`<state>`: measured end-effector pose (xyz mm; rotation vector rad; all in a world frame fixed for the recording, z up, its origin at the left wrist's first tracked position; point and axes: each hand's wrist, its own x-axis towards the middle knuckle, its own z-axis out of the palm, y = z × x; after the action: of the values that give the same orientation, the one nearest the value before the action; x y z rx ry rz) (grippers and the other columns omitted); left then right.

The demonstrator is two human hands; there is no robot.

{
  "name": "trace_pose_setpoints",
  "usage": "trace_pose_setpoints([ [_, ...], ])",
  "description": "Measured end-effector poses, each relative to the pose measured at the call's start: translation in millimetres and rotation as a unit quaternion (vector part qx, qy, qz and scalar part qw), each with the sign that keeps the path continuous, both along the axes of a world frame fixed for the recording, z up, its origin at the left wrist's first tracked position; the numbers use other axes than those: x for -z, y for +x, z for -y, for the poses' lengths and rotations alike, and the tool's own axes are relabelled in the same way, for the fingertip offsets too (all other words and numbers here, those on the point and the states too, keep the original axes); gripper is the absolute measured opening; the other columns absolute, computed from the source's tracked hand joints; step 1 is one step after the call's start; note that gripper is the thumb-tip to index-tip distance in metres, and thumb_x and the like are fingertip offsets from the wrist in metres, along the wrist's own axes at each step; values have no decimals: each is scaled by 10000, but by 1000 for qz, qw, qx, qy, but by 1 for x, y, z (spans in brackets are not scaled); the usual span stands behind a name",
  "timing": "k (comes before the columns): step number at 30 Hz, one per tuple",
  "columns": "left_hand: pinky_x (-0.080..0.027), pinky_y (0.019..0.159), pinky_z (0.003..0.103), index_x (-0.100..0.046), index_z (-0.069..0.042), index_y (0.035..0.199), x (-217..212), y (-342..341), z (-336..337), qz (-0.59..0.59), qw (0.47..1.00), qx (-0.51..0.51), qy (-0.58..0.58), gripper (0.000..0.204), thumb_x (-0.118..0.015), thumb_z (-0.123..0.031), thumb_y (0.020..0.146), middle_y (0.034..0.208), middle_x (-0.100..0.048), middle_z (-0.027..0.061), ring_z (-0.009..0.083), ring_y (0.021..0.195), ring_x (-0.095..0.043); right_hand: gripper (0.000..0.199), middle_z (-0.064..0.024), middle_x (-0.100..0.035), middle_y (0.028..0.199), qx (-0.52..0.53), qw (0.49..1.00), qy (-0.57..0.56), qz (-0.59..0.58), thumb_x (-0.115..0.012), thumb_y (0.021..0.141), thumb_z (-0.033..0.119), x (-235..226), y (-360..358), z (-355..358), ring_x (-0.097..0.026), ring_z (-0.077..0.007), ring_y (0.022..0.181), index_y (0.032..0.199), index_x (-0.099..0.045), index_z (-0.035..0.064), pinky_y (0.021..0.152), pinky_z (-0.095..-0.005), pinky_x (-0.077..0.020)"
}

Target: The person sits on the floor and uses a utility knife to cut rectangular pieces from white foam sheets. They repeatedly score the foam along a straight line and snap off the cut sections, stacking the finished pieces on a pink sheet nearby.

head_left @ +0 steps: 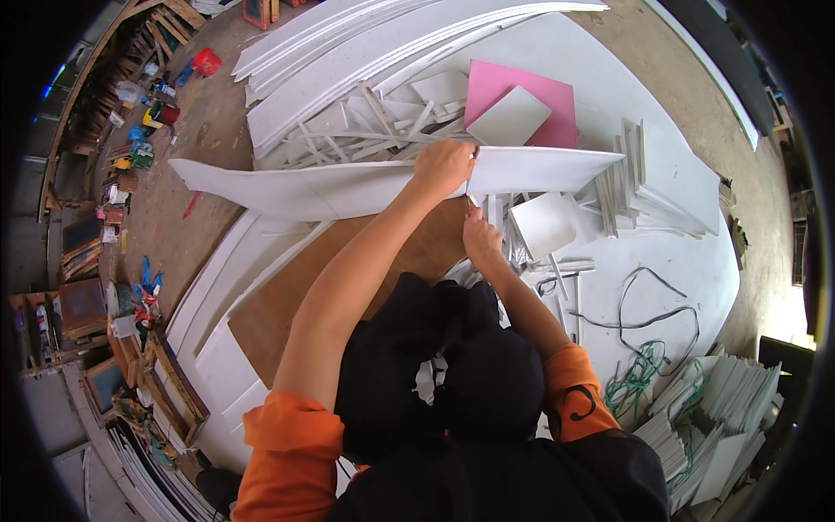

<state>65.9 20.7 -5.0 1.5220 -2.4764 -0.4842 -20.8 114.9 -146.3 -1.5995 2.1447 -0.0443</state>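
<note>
Over a brown board [348, 270]: left hand [442, 167] clenched on top edge of long white panel [348, 187], held on edge. Right hand [480, 235] just below, pinching a thin blade [468, 187] against panel. White offcuts [383, 122], pink sheet [496, 87] behind

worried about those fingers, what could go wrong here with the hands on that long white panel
The right hand works a thin blade-like tool close under the left hand, which grips the long white panel; a slip might nick the fingers. The panel overhangs far to the left and could sag or twist. The black cable nearby could snag.
</note>
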Motion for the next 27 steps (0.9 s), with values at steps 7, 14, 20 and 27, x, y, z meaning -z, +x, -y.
trace_pose_setpoints([
  [7,-466,623,388,-635,-131,836,-2,1,9,-23,999,-19,-12,174,-577,-265,742,716,-622,98,283,707,-602,250,-107,-636,718,-27,995,-62,-74,-330,900,306,7,0,-2,-632,-283,662,932,-414,73,582,-421,-493],
  [14,-449,616,370,-627,-98,830,-13,0,31,-133,989,-63,2,218,-557,-290,755,722,-622,101,282,701,-592,267,-125,-597,581,-83,985,-141,-50,-368,882,331,-20,-23,-13,-610,-307,553,867,-419,70,488,-428,-481],
  [20,-444,637,388,-530,-36,836,-63,-22,45,-310,943,-68,-103,223,-561,-245,767,725,-608,150,325,739,-586,293,-219,-569,596,-43,985,-168,2,-352,885,345,-86,-62,-40,-583,-390,579,885,-408,58,521,-468,-467],
  [27,-418,580,454,-358,-19,902,-149,-26,9,-342,911,-132,-187,230,-499,-175,809,667,-563,222,412,651,-553,371,-108,-531,571,94,878,-211,420,-385,881,352,-173,-101,-54,-545,-216,462,856,-474,-7,467,-333,-464],
])
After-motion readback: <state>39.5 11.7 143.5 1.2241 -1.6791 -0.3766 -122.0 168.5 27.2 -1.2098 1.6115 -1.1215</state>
